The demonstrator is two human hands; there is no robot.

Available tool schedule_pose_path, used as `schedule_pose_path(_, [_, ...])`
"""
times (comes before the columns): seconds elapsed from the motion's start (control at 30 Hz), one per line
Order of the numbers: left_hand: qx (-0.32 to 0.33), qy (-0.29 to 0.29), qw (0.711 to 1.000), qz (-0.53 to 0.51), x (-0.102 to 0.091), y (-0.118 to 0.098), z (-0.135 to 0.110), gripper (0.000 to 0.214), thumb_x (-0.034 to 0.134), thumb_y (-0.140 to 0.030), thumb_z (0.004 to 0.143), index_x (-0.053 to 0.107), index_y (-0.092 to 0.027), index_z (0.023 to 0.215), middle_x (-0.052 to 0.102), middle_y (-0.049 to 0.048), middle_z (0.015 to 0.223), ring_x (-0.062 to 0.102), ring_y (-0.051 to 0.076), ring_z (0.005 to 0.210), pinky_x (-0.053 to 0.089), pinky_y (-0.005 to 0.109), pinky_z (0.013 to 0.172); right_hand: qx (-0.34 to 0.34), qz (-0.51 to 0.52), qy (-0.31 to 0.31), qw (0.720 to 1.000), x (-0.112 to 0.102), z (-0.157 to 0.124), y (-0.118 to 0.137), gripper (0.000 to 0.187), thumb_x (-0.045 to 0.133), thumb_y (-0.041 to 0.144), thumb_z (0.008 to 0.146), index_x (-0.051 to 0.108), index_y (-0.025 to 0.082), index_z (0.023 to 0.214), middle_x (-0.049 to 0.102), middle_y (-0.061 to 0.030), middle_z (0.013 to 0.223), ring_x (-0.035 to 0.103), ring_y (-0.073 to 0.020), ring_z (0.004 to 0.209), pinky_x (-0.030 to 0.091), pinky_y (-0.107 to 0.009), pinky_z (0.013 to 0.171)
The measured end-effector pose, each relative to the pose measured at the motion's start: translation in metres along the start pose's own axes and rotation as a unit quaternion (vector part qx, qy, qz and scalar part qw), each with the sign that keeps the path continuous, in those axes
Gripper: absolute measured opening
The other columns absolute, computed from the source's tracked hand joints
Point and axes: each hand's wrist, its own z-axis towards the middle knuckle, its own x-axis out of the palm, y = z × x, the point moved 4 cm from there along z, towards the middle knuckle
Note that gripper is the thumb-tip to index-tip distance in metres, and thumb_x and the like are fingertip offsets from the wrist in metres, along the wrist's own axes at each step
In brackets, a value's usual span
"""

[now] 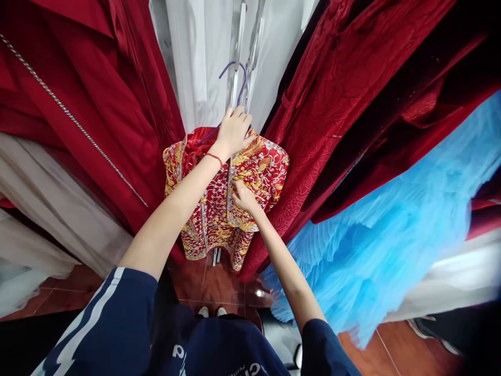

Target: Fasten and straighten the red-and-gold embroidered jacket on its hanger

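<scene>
A short red jacket (219, 209) with gold and silver embroidery hangs on a purple hanger (231, 73) hooked to a metal rack upright (237, 57). My left hand (234, 130) is closed on the jacket's collar, right at the base of the hanger. A red string sits around that wrist. My right hand (242, 197) pinches the front edge of the jacket at chest height, fingers closed on the embroidered cloth.
Dark red gowns (97, 104) hang on the left and more red dresses (352, 104) on the right. A bright blue tulle skirt (376, 230) spreads at lower right. White fabric (199, 57) hangs behind. Pale gowns (47, 198) lie at left. Red floor tiles (219, 287) below.
</scene>
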Motion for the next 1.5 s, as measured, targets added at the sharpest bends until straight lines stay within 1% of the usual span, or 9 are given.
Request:
schedule_pose_path(0.2, [-0.002, 0.005, 1.000, -0.029, 0.001, 0.000, -0.002, 0.045, 0.048, -0.042, 0.091, 0.058, -0.012, 0.122, 0.062, 0.0188, 0.127, 0.042, 0.038, 0.133, 0.027, 0.057, 0.112, -0.007, 0.014, 0.004, 1.000, -0.021, -0.002, 0.014, 0.038, 0.042, 0.016, 0.090, 0.051, 0.010, 0.127, 0.060, -0.0169, 0.123, 0.058, -0.0222, 0.112, 0.045, -0.035, 0.099])
schedule_pose_path(0.43, [0.021, -0.018, 0.999, -0.019, -0.039, -0.006, -0.041, 0.044, 0.045, -0.027, 0.092, 0.052, -0.017, 0.134, 0.054, 0.0150, 0.140, 0.043, 0.033, 0.136, 0.031, 0.051, 0.114, -0.078, -0.033, -0.118, 0.989, -0.137, 0.024, 0.058, 0.019, 0.042, 0.019, 0.092, 0.060, 0.018, 0.098, 0.065, -0.0059, 0.092, 0.060, -0.0192, 0.084, 0.047, -0.033, 0.082])
schedule_pose_path(0.6, [-0.169, -0.117, 0.979, 0.012, -0.061, 0.037, -0.106, 0.063, 0.062, -0.036, 0.084, 0.041, -0.022, 0.142, 0.046, 0.0157, 0.149, 0.037, 0.037, 0.140, 0.033, 0.056, 0.114, -0.106, -0.113, -0.183, 0.971, -0.189, 0.056, 0.077, 0.019, 0.045, 0.021, 0.094, 0.060, 0.019, 0.105, 0.060, -0.0112, 0.109, 0.055, -0.0260, 0.105, 0.043, -0.043, 0.091])
schedule_pose_path(0.73, [-0.305, -0.098, 0.947, 0.005, -0.050, 0.080, -0.150, 0.069, 0.068, -0.043, 0.080, 0.043, -0.015, 0.138, 0.051, 0.0210, 0.142, 0.046, 0.037, 0.133, 0.041, 0.053, 0.109, -0.093, -0.134, -0.205, 0.965, -0.192, 0.087, 0.074, 0.023, 0.048, 0.030, 0.096, 0.058, 0.017, 0.113, 0.054, -0.0137, 0.120, 0.050, -0.0309, 0.114, 0.038, -0.053, 0.096])
schedule_pose_path(0.87, [-0.295, -0.053, 0.954, -0.007, -0.044, 0.096, -0.171, 0.047, 0.054, -0.029, 0.089, 0.049, -0.018, 0.134, 0.055, 0.0160, 0.140, 0.050, 0.030, 0.132, 0.042, 0.047, 0.111, -0.089, -0.067, -0.164, 0.980, -0.180, 0.110, 0.067, 0.027, 0.047, 0.039, 0.098, 0.059, 0.020, 0.114, 0.060, -0.0094, 0.108, 0.056, -0.0219, 0.096, 0.044, -0.042, 0.090])
schedule_pose_path(0.97, [-0.308, -0.041, 0.950, -0.012, -0.045, 0.104, -0.180, 0.051, 0.053, -0.025, 0.087, 0.048, -0.017, 0.137, 0.054, 0.0158, 0.144, 0.051, 0.029, 0.133, 0.043, 0.044, 0.110, -0.096, -0.030, -0.139, 0.985, -0.175, 0.117, 0.066, 0.028, 0.051, 0.040, 0.097, 0.061, 0.021, 0.115, 0.063, -0.0052, 0.092, 0.057, -0.0174, 0.083, 0.046, -0.035, 0.083])
schedule_pose_path(1.2, [-0.369, 0.015, 0.929, 0.025, -0.043, 0.126, -0.193, 0.051, 0.047, -0.022, 0.088, 0.053, -0.026, 0.139, 0.063, 0.0120, 0.135, 0.063, 0.033, 0.118, 0.051, 0.046, 0.094, 0.025, -0.069, -0.162, 0.984, -0.167, 0.131, 0.078, 0.033, 0.060, 0.048, 0.091, 0.069, 0.018, 0.100, 0.064, -0.0077, 0.081, 0.059, -0.0241, 0.086, 0.046, -0.042, 0.081])
schedule_pose_path(1.37, [-0.337, 0.084, 0.926, 0.150, -0.073, 0.152, -0.178, 0.043, 0.047, -0.021, 0.086, 0.061, -0.022, 0.126, 0.074, 0.0157, 0.105, 0.067, 0.035, 0.105, 0.047, 0.043, 0.085, 0.083, -0.069, -0.168, 0.980, -0.163, 0.138, 0.088, 0.033, 0.063, 0.047, 0.089, 0.069, 0.016, 0.096, 0.067, -0.0115, 0.086, 0.062, -0.0277, 0.090, 0.046, -0.050, 0.084])
schedule_pose_path(1.5, [-0.262, 0.102, 0.936, 0.211, -0.120, 0.173, -0.131, 0.032, 0.041, -0.028, 0.091, 0.063, -0.020, 0.113, 0.071, 0.0158, 0.094, 0.065, 0.035, 0.104, 0.043, 0.047, 0.087, 0.093, -0.064, -0.178, 0.977, -0.164, 0.137, 0.092, 0.033, 0.067, 0.044, 0.087, 0.069, 0.014, 0.099, 0.068, -0.0143, 0.089, 0.062, -0.0305, 0.095, 0.042, -0.058, 0.088])
